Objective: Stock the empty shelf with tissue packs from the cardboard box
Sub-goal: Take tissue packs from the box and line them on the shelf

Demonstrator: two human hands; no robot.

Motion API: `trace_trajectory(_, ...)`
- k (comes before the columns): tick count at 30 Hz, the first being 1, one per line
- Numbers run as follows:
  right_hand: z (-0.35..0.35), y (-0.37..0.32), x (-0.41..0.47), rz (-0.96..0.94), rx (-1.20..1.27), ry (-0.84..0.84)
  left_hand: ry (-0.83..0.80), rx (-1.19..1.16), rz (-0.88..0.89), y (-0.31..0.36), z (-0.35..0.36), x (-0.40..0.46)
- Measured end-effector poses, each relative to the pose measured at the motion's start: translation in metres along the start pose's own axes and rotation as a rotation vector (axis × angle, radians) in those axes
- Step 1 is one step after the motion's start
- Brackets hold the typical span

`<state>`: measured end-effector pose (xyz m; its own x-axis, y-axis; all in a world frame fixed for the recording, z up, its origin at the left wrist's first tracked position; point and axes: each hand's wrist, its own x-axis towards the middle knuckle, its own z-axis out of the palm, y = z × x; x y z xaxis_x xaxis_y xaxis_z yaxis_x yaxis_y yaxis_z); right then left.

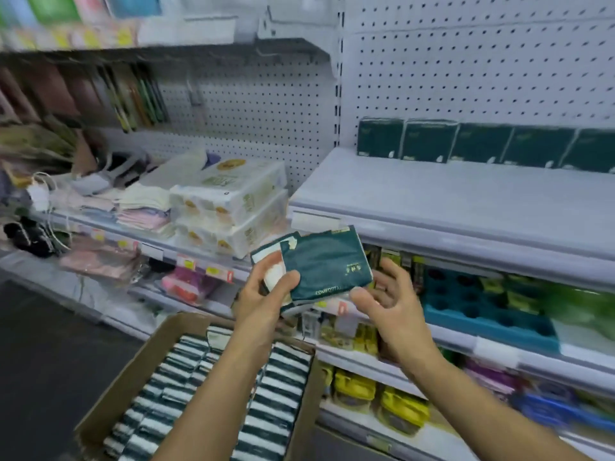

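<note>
A dark green tissue pack is held in the air above the cardboard box, which is packed with rows of like packs on edge. Its long axis runs left-right, tilted. The left hand grasps its left end, thumb across the face. The right hand is beside its right end, fingers loosely spread. 5 packs stand at the back of the white shelf.

Bright, even light; edges smeared, perhaps by motion blur.
</note>
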<state>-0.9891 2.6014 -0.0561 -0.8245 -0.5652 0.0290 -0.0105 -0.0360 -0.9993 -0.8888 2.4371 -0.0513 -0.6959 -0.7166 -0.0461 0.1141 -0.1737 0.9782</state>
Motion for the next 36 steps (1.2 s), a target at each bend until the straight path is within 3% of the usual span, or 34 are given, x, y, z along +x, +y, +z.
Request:
trace_trajectory(2,-0.02,-0.013,-0.005,0.157,0.149,0.027,-0.027,-0.015,0.086,0.007,0.035,-0.008)
trace_trajectory(5,-0.051,-0.033,-0.009,0.212,0.31,0.106,-0.103,0.014,0.159,0.011,0.086,-0.018)
trace_trajectory(10,-0.106,-0.076,0.011,0.065,0.489,0.305,-0.181,0.118,0.241,0.028,0.151,-0.015)
trace_trajectory(12,-0.132,-0.096,0.026,-0.065,0.452,0.418,-0.2,0.107,0.228,0.039,0.165,0.0)
trace_trajectory(14,-0.161,-0.113,0.046,-0.207,0.239,0.525,-0.207,0.096,0.215,0.049,0.176,0.021)
trace_trajectory(17,-0.198,-0.132,0.082,-0.38,-0.336,0.534,-0.225,0.183,0.235,0.061,0.19,0.056)
trace_trajectory(20,-0.225,-0.144,0.131,-0.274,-1.041,0.426,-0.304,0.204,0.243,0.07,0.206,0.095)
trace_trajectory(22,-0.235,-0.144,0.161,-0.24,-1.348,0.367,-0.359,0.192,0.212,0.073,0.216,0.122)
trace_trajectory(25,-0.245,-0.137,0.189,-0.253,-1.538,0.325,-0.383,0.221,0.142,0.072,0.23,0.161)
trace_trajectory(28,-0.258,-0.124,0.203,-0.296,-1.64,0.408,-0.393,0.29,0.092,0.07,0.241,0.197)
trace_trajectory(36,-0.281,-0.095,0.26,-0.393,-1.561,0.384,-0.443,0.305,0.029,0.065,0.271,0.256)
